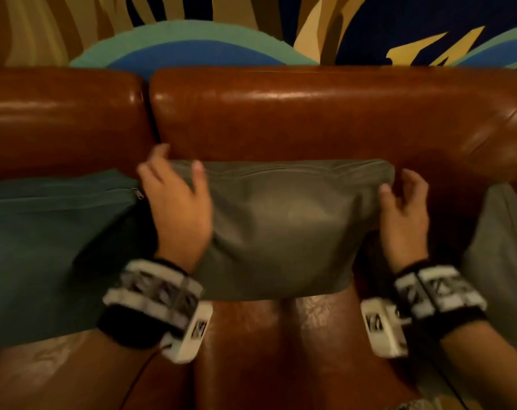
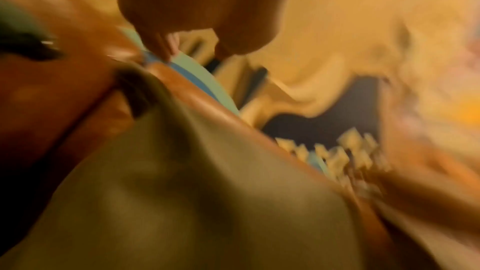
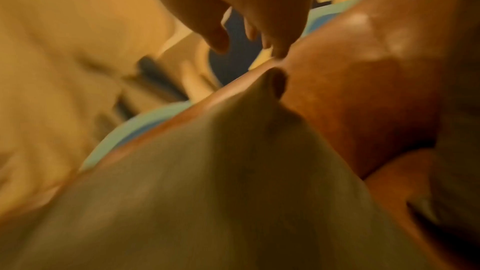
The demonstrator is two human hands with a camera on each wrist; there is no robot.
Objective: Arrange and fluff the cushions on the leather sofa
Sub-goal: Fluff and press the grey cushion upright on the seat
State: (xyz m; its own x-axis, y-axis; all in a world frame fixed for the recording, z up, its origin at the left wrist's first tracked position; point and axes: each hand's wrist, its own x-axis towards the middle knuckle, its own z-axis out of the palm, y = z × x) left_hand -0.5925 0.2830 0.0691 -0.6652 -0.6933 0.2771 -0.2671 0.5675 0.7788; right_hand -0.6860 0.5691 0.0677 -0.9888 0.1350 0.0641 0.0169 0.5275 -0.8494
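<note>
An olive-grey cushion stands on the brown leather sofa, leaning on the backrest. My left hand hovers at its top left corner, fingers spread and thumb in front. My right hand is beside the top right corner, fingers loosely bent. In the blurred left wrist view, the left hand sits just above the cushion corner without touching it. The right wrist view shows the right hand likewise clear of the cushion corner. Neither hand holds anything.
A dark teal cushion with a zip lies against the backrest on the left, touching my left wrist. Another grey cushion stands at the far right by the sofa arm. Bare leather seat lies in front. A painted wall rises behind.
</note>
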